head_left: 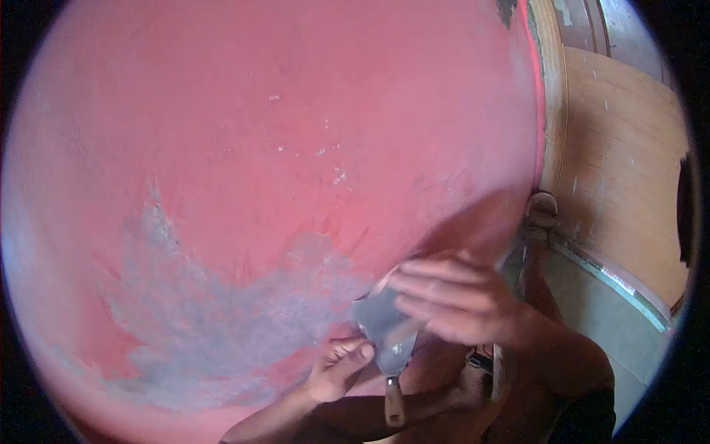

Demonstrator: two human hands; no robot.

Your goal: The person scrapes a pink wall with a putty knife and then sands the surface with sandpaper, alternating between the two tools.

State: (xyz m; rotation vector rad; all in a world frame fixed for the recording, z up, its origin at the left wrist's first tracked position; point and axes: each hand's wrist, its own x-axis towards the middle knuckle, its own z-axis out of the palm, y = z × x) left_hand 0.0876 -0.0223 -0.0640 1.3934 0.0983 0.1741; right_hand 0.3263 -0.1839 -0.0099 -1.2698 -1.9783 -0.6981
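Observation:
A scraper with a wide grey blade (381, 318) and a wooden handle (395, 405) is at the lower middle, its handle toward the bottom edge. My left hand (339, 370) is beside the blade's left edge, thumb and fingers pressed together; what they hold is hidden. Over the blade's right side is my right hand (455, 300), blurred, its fingers stretched out and slightly apart. Beneath its fingers, a blurred brown shape crosses the blade, too unclear to name. Behind both hands lies a large red surface (296, 185) with a grey, worn patch (244, 325).
A curved wooden edge (551, 96) borders the red surface on the right. Beyond it is a light brown curved panel (621, 163) with a pale strip along its lower edge. A sandaled foot (543, 211) is near that border, and another (477, 374) is at the lower right.

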